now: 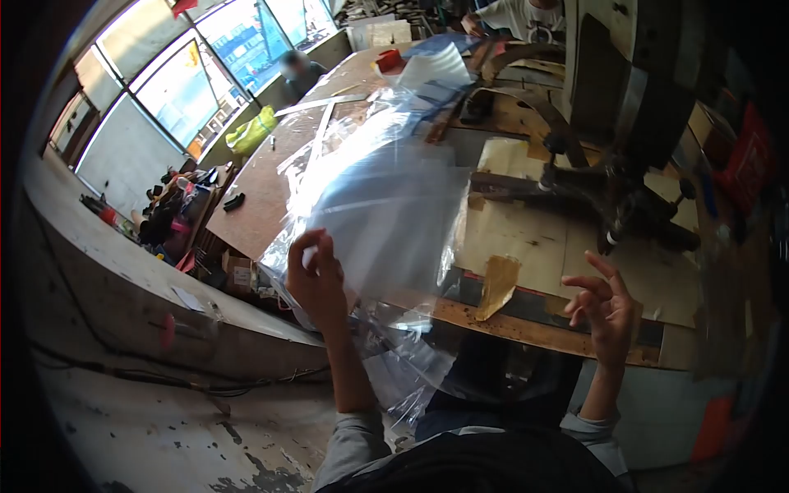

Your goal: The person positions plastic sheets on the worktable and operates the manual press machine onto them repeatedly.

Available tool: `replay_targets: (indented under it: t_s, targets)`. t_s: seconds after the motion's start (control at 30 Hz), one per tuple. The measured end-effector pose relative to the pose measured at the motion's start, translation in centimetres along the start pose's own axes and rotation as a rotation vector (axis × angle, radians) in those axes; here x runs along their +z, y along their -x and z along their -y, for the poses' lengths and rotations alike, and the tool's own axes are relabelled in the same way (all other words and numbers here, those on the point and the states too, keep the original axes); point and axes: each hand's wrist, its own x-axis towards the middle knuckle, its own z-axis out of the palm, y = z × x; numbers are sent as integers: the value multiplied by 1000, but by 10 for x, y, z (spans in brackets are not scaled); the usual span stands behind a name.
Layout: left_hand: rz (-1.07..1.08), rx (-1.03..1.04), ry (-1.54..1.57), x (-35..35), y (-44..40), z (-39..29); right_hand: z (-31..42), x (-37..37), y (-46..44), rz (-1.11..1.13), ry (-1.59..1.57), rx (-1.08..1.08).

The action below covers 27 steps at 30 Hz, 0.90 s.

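Note:
A stack of clear plastic sheets (374, 218) lies on the table, shiny and wrinkled at its far side. My left hand (314, 283) is over the near left edge of these sheets, its fingers loosely curled and apart, with nothing visible between them. To the right, my right hand (604, 308) is raised with its fingers spread and holds nothing. It is in front of a dark metal machine head (616, 197) above a pale board (526, 226). A strip of brown tape (499, 287) sticks to the board's front edge, between my hands.
Loose clear plastic (403, 370) hangs off the table's front edge near my legs. A red tape roll (389, 60) and white foam sheet (436, 66) lie at the far end. Two other people (526, 20) are beyond the table. Clutter (177, 209) fills a left shelf.

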Motion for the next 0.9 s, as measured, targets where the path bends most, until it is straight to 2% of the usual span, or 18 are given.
replay_targets:
  t_s: [0.07,0.13,0.23,0.3,0.37,0.4,0.43,0.5,0.57,0.63,0.67,0.7,0.73,0.77,0.8,0.83,0.87,0.9]
  targets:
    - [28,84,-150,-4,-48,4,-8,17,-6,48,30,-15]
    - [71,320,-264,-5,-110,36,-8,25,-8,125,68,-2]
    - [134,432,-477,2,-185,70,-13,23,-2,205,165,-20]
    - [233,505,-604,-1,-234,113,-12,22,4,204,194,-20]
    - [388,622,-870,-13,-275,165,-15,11,14,214,260,-3]
    - [355,429,-1171,-9,-273,173,-12,5,18,216,318,-3]
    - [485,179,-1310,-5,-274,170,-7,0,24,215,376,-2]
    - [672,161,-1369,0,-273,196,3,-16,36,174,465,8]
    - [717,188,-1200,10,-231,180,11,-45,48,104,527,17]
    - [761,310,-1281,20,-164,138,15,-83,59,-67,619,45]
    - [752,368,-1199,25,-121,114,17,-105,64,-170,694,74]
    - [786,473,-1204,29,-76,93,20,-128,69,-280,775,104]
    - [833,603,-1081,31,-36,92,21,-148,71,-363,852,65]
    - [934,697,-924,35,7,78,19,-168,70,-451,934,33]
    - [1069,698,-702,37,47,61,22,-189,67,-454,1015,61]
    - [1301,725,-425,45,78,51,25,-211,60,-468,1093,89]
    - [1356,560,-342,53,109,32,27,-230,49,-464,1148,65]
    - [1423,626,-309,63,130,31,19,-260,38,-422,1175,-50]
